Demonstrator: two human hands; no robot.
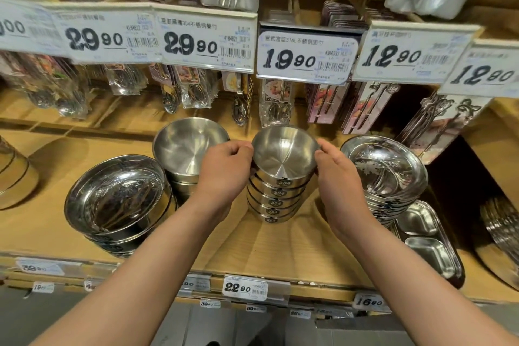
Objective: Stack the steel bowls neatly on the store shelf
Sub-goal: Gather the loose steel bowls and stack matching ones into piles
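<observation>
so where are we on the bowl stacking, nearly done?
Well along. Done: a stack of 304-stickered bowls stands on the wooden shelf. In hand: left hand and right hand grip the top bowl by its rim, apparently seating it. Left: the stacks alongside, the big bowls front left looking tilted, may want straightening.

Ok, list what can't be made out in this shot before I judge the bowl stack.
- Head view: the stack of steel bowls has its sides hidden by the left hand and right hand, so rim alignment is unclear.
- The bowl stack behind is partly covered by the left hand; its count is unknown.
- The lower price tags are too small and blurred to read.
- The tin at the left edge is cut off.
</observation>
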